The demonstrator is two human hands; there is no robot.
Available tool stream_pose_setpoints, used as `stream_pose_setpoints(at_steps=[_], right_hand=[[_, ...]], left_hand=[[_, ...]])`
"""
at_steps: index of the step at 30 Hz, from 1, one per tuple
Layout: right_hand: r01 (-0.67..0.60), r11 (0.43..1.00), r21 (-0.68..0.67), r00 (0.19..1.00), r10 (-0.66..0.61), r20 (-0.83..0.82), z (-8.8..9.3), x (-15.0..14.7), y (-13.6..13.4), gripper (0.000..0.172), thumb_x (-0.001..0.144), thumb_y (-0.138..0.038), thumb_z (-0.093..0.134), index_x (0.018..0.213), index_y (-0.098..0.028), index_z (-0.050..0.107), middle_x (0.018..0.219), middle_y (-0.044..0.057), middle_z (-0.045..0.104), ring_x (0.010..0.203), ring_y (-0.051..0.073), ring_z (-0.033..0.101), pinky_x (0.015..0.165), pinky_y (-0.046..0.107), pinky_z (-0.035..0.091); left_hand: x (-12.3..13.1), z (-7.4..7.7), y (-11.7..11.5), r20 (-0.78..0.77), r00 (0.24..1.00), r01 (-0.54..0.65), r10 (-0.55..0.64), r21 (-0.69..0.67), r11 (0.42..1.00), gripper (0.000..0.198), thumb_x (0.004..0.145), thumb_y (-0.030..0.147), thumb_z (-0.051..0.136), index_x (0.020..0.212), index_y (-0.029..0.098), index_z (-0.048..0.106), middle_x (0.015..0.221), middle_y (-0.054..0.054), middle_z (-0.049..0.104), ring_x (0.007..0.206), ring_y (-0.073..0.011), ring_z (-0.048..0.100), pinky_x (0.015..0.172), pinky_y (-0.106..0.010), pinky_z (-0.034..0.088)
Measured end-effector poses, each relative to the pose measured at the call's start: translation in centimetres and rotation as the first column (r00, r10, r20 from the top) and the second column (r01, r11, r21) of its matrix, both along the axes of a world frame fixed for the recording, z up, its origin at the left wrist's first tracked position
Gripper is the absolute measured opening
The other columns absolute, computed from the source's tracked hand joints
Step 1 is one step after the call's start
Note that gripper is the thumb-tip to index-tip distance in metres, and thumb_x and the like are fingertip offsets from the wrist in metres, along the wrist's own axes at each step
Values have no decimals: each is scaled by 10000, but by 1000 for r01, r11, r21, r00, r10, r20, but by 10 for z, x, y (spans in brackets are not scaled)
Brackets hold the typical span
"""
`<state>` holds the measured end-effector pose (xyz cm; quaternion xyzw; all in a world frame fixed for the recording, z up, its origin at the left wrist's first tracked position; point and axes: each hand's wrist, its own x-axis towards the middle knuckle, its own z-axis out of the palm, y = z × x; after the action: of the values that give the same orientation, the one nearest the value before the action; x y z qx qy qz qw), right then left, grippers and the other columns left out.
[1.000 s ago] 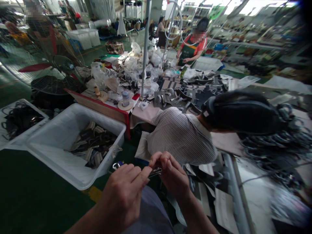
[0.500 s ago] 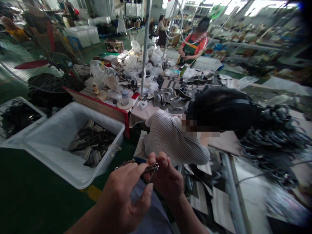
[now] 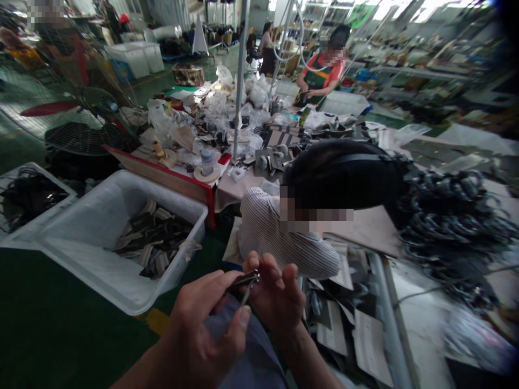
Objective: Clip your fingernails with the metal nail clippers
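Note:
Low in the middle of the head view, my left hand (image 3: 205, 319) is closed on a small metal nail clipper (image 3: 247, 279). Its thumb presses on the lever side, and the jaws point toward my right hand (image 3: 279, 300). That hand is turned palm toward me, fingers bent and apart, with nothing seen in it. The clipper's tip is right at its fingers; whether it touches a nail is too small to tell. My lap in grey-blue cloth (image 3: 247, 346) shows below both hands.
A person in a striped shirt (image 3: 279, 237) sits close ahead at a cluttered table (image 3: 227, 189). To the left stand a white bin (image 3: 97, 270) with dark and beige pieces and a large fan (image 3: 97, 102). Flat pieces (image 3: 371, 346) and black coiled parts (image 3: 450, 232) lie right.
The clipper has shifted slightly left with my left hand. The fingers of my right hand have spread a little. The person in stripes has leaned left.

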<state>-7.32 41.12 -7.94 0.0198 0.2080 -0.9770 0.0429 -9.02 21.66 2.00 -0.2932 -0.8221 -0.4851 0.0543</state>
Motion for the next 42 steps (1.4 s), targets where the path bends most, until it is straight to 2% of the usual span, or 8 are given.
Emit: stream_pose_setpoints(at_steps=[5,9,21,26,31,34,37,42], right_hand=[[123,992,-23,992,-123,27,-7,-3,1,518,1106,-507,794,786,-237,487,902,-4,395,758,171,331,704,273,541],[161,985,-67,984,-155,87,-4,-3,2,484,1090,-483,840,801,-227,548,876,-19,407,735,159,277,682,260,526],[228,949,-217,970,-202,135,6,-3,5,410,1044,-447,930,875,-224,631,826,-56,428,709,122,384,671,254,562],[289,942,-170,937,-242,252,7,-7,8,428,951,-440,1036,874,-220,678,887,-39,545,754,98,510,744,231,632],[344,935,-89,906,-305,293,-1,-7,10,432,910,-494,1063,892,-238,715,955,-13,586,791,116,533,770,253,662],[350,933,-83,907,-315,280,-3,-5,12,373,860,-329,1089,974,-251,742,1005,-7,586,831,120,547,790,246,663],[341,937,-75,915,-312,258,-2,-3,15,428,760,-124,1058,1030,-257,753,1027,-9,577,847,113,552,793,218,655],[336,938,-85,919,-307,249,-1,1,18,356,795,-129,993,1005,-255,735,1025,1,562,848,123,537,806,221,657]], left_hand=[[5,-13,-17,145,979,-151,142,58,987,373,1072,289,750,1444,281,781,1254,-36,871,983,-177,859,810,-234,733],[12,-23,-20,304,931,-229,204,50,972,362,1075,369,771,1416,265,832,1260,-58,873,1036,-210,858,892,-285,750],[14,-24,-9,434,871,-284,229,64,957,378,1031,362,821,1391,260,873,1259,-71,874,1082,-240,857,915,-298,741],[17,-27,-3,484,842,-318,238,88,944,397,1012,377,844,1386,253,881,1303,-90,864,1135,-259,849,952,-319,746],[16,-26,5,499,838,-303,221,88,949,405,1016,388,832,1385,229,881,1301,-112,865,1105,-270,851,909,-333,753],[13,-24,10,493,846,-283,204,89,955,398,1038,408,811,1388,228,874,1266,-100,871,1101,-264,852,879,-316,742],[10,-23,13,487,854,-258,184,90,962,359,1057,410,787,1354,230,878,1235,-88,880,1098,-258,854,887,-310,735],[8,-23,16,482,854,-250,196,50,967,363,1053,401,781,1359,230,876,1252,-77,885,1083,-253,855,892,-311,726]])
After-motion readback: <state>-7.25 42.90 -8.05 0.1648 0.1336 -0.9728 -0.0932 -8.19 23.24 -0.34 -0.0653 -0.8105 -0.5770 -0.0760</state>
